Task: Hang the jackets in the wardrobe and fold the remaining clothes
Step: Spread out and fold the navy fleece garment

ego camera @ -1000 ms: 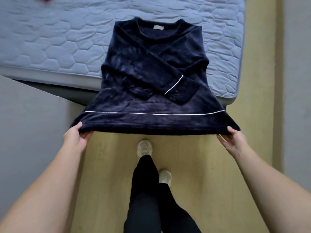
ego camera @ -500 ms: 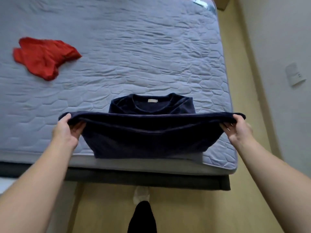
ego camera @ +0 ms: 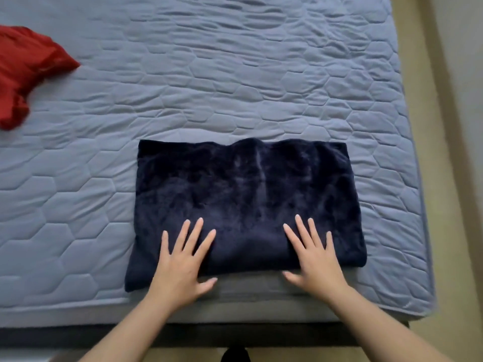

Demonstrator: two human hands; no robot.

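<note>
A dark navy velvet top (ego camera: 243,184) lies folded into a rectangle at the near edge of the grey quilted mattress (ego camera: 235,74). My left hand (ego camera: 183,259) rests flat on the fold's near left part, fingers straight and spread. On the near right part, my right hand (ego camera: 312,254) presses flat in the same way. The collar and the sleeves are hidden inside the fold.
A crumpled red garment (ego camera: 23,71) lies on the mattress at the far left. The bed's right edge meets a strip of wooden floor (ego camera: 418,126) and a wall beside it. A dark bed base runs below the mattress edge.
Both hands carried the hem up and over onto the collar, folding the top in half on the bed. They let go of the hem and now lie flat on the fold.
</note>
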